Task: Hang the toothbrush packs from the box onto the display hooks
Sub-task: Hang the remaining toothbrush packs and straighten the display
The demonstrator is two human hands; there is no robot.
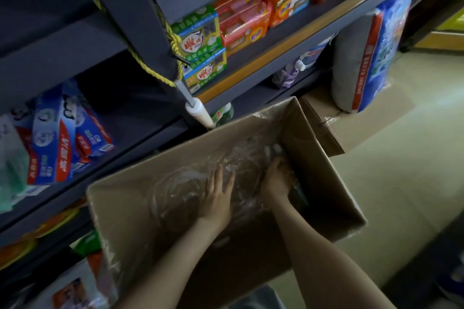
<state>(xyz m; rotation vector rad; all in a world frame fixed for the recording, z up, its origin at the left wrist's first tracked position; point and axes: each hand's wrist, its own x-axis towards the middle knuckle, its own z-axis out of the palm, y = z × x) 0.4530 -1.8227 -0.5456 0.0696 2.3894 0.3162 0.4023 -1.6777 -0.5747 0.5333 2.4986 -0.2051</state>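
A large open cardboard box point(324, 183) stands on the floor against the shelving, lined with crumpled clear plastic point(190, 183). Both my arms reach down into it. My left hand point(218, 198) lies flat with straight fingers on the plastic near the box's middle. My right hand point(277, 178) is deeper, at the right inner wall, its fingers curled down around something pale and teal-edged under the plastic, probably toothbrush packs point(273, 150); the packs are mostly hidden. No display hooks are in view.
Dark metal shelves point(120, 40) rise at left and behind the box, holding toothpaste cartons point(62, 133), green and orange soap packs point(200, 40) and a yellow rope point(150, 68). A big detergent bag point(376, 52) leans at right. Pale floor point(401, 183) lies to the right.
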